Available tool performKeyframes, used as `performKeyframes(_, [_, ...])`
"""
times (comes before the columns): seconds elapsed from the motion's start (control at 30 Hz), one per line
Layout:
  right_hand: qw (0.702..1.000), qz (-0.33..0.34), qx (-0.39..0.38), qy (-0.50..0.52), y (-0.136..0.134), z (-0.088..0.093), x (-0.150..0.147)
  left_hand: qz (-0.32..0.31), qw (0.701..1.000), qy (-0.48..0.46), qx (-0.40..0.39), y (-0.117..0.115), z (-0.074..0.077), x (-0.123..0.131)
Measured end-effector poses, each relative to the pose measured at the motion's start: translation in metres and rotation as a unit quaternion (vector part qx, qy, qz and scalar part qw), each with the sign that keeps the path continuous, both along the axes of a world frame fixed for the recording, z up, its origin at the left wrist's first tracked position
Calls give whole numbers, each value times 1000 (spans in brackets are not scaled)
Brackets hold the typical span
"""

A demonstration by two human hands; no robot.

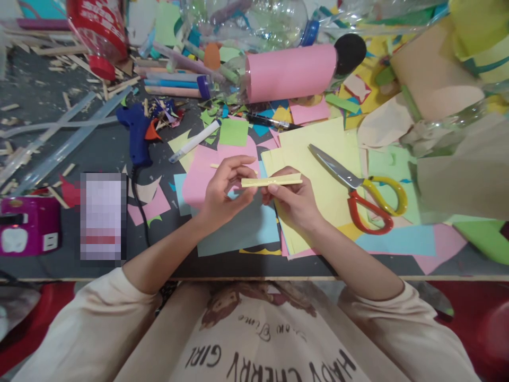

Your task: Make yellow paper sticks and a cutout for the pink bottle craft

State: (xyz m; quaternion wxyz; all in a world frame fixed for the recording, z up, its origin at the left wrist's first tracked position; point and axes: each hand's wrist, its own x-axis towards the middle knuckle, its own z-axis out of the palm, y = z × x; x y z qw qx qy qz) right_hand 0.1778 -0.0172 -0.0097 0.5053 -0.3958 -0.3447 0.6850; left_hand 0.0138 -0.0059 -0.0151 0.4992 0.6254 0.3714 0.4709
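A narrow folded or rolled strip of pale yellow paper [286, 180] lies level between my hands. My right hand [296, 200] pinches it from below, thumb against the near side and the fingers behind. At the strip's left end my left hand [227, 191] is curved with thumb and fingers apart; whether a fingertip touches the paper is hard to see. Under the hands are a light blue sheet [234, 233], a pink sheet [199, 180] and a stack of yellow paper [314, 151]. Scissors [338, 168] with red and yellow handles rest on the stack.
A blue glue gun [137, 132], a phone [101, 217] and a purple box [32, 225] are on the left. A white marker [194, 140] lies ahead of my left hand. Farther back are a pink-wrapped bottle [292, 73], a red-labelled bottle [97, 26] and paper scraps.
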Motion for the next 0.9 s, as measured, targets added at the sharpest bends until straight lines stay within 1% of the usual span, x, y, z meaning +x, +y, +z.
performKeyframes(0.13, [1000,-3,-5,-12,0,-1,0,-8,996,21,-92,1,4,0])
performKeyframes(0.23, [1000,-2,-11,-21,0,-1,-1,-2,992,9,-128,2,7,1])
performKeyframes(0.37, [999,0,-18,-30,0,1,-1,10,990,-18,-139,4,8,2])
performKeyframes(0.67, [1000,-6,-27,-15,3,3,2,44,991,-17,-123,5,5,2])
performKeyframes(0.77, [1000,-11,-19,-8,3,1,4,48,988,-27,-143,5,6,2])
performKeyframes(0.9, [1000,-8,-9,0,3,-2,5,37,983,-34,-176,5,7,1])
